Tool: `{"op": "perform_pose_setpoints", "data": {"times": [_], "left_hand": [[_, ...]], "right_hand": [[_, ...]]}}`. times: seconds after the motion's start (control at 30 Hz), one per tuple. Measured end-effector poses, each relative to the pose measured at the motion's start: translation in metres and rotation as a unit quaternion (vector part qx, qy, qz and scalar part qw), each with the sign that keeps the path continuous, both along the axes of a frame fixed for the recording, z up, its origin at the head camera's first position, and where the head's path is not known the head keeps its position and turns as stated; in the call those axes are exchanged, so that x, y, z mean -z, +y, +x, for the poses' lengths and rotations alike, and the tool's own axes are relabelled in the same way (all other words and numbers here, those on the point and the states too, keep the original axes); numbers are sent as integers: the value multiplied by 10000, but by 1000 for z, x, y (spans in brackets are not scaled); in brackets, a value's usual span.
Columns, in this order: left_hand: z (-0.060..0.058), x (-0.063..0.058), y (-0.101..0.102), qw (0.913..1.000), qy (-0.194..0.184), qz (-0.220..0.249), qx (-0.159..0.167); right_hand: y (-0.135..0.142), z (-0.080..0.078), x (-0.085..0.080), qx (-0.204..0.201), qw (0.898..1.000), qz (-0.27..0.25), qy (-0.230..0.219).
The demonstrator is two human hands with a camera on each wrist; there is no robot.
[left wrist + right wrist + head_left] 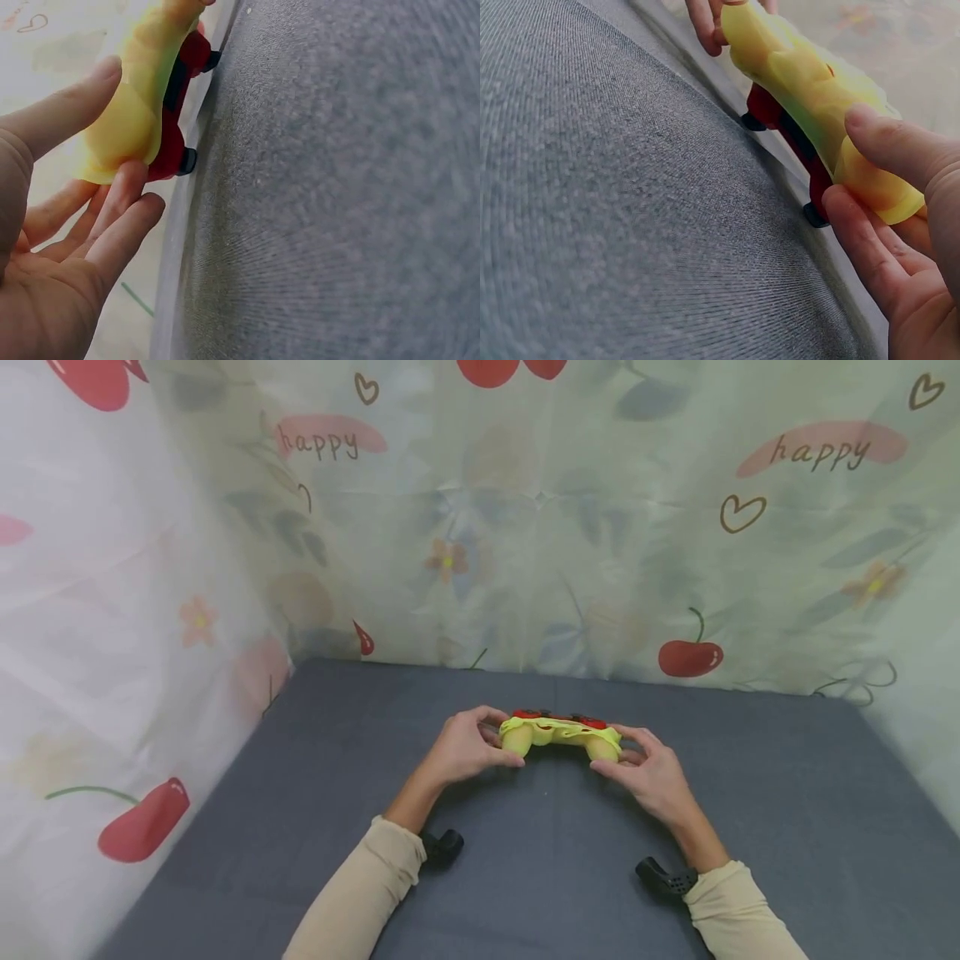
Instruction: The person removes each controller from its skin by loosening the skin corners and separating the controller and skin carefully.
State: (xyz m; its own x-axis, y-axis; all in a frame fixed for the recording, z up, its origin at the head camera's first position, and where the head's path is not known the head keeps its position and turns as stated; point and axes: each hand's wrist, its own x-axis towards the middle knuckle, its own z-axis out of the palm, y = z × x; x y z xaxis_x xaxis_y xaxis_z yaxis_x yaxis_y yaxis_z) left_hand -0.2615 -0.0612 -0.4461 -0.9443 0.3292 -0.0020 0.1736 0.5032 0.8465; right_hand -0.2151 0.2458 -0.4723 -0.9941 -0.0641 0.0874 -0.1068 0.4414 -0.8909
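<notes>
A red game controller (592,722) with black parts sits partly inside a yellow, stretchy-looking cover (542,732). My left hand (467,745) grips its left end, the thumb on the cover's near side and the fingers curled behind. At the other end, my right hand (654,774) holds the cover between thumb and fingers. In the left wrist view, the red body (172,142) shows past the edge of the yellow cover (124,124). The right wrist view has the cover (802,82) spanning from one hand to the other, with red and black parts along its lower side.
A dark grey cloth (547,860) covers the table under my hands. Behind it and at the left hangs a pale curtain (525,527) printed with cherries, hearts and flowers. Black wrist devices (444,848) sit at both sleeve ends.
</notes>
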Motion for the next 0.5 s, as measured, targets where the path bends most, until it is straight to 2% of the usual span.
{"op": "perform_pose_setpoints", "data": {"times": [0.13, 0.27, 0.5], "left_hand": [[1, 1, 0, 10000, 37, -33, 37], [2, 1, 2, 9996, 257, -154, 12], [6, 0, 4, 9984, 496, -254, 130]], "right_hand": [[0, 1, 1, 292, 9995, 118, -85], [2, 2, -1, 455, 9984, 271, -188], [7, 0, -2, 288, 9965, 683, -390]]}}
